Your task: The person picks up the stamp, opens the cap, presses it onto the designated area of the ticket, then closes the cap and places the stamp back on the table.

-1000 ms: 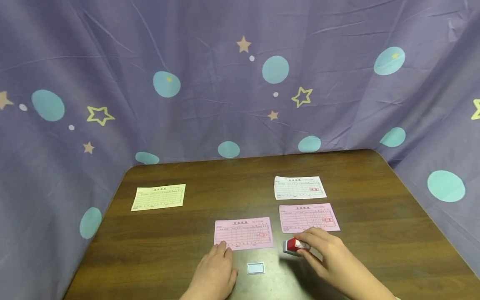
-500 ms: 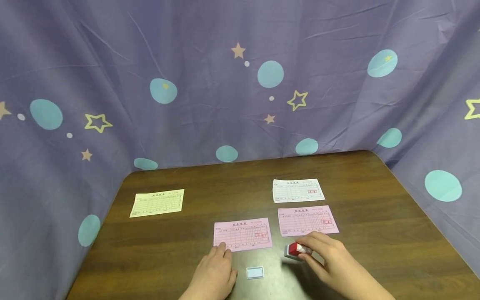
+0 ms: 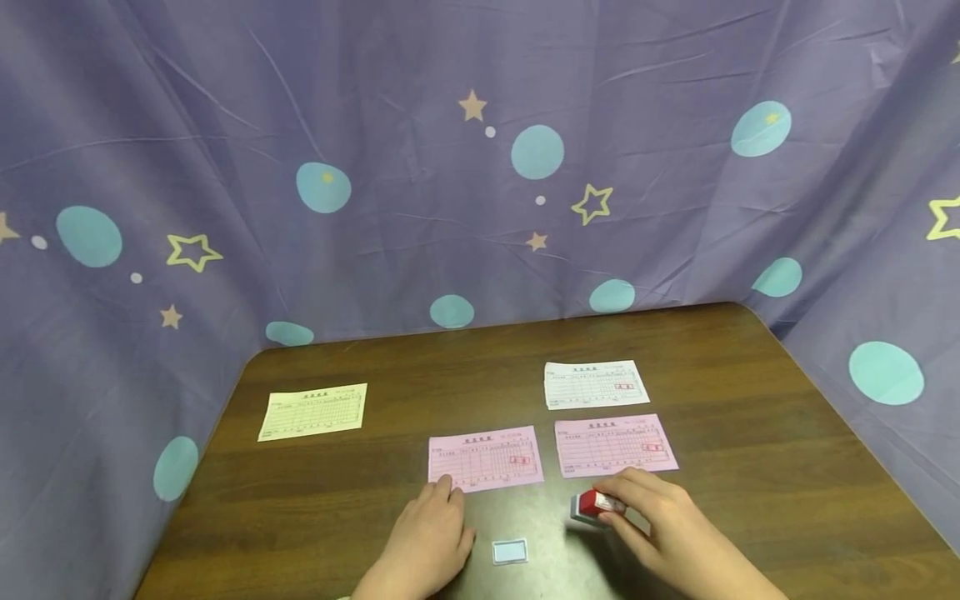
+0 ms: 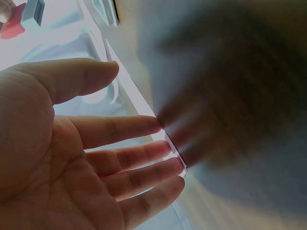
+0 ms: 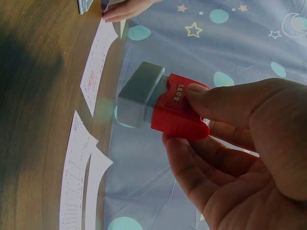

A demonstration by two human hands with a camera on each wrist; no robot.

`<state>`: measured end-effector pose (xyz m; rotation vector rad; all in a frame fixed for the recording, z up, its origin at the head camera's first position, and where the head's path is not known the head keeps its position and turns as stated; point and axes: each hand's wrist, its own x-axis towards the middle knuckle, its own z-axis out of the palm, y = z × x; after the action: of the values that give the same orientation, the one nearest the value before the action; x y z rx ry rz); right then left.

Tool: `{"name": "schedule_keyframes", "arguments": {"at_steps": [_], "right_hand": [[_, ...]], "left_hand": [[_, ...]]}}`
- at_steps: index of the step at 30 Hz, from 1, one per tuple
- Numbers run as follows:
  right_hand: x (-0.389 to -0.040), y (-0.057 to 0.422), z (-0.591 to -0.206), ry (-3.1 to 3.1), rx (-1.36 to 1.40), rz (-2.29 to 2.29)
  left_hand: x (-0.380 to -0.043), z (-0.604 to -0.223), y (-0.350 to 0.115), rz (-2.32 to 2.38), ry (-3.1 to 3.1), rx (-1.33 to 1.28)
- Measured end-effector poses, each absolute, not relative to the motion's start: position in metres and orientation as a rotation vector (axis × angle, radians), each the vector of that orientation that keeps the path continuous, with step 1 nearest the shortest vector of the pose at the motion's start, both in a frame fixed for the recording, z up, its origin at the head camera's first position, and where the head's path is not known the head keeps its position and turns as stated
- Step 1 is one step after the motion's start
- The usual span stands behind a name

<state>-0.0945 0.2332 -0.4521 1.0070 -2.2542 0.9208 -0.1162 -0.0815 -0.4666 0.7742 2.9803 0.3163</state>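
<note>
brown table [image 3: 450,383] underneath, right fingers [image 5: 186,167] pinch a red stamp [image 5: 165,108].

Tilted red stamp [image 5: 165,108] (grey-ended)

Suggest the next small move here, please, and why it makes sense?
I'd probably have the left hand slide aside the pink slip at its fingertips. That slip already bears a red boxed mark, and the right hand holds the red stamp clear of it. The yellow slip shows no such mark that I can see, so freeing space for it seems sensible.
</note>
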Motion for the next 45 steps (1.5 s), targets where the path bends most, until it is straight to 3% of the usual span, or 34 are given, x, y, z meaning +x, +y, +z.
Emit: {"name": "schedule_keyframes", "arguments": {"at_steps": [45], "right_hand": [[-0.095, 0.234, -0.452, -2.256, 1.035, 0.957]], "left_hand": [[-0.180, -0.458, -0.067, 0.244, 2.929, 0.685]]}}
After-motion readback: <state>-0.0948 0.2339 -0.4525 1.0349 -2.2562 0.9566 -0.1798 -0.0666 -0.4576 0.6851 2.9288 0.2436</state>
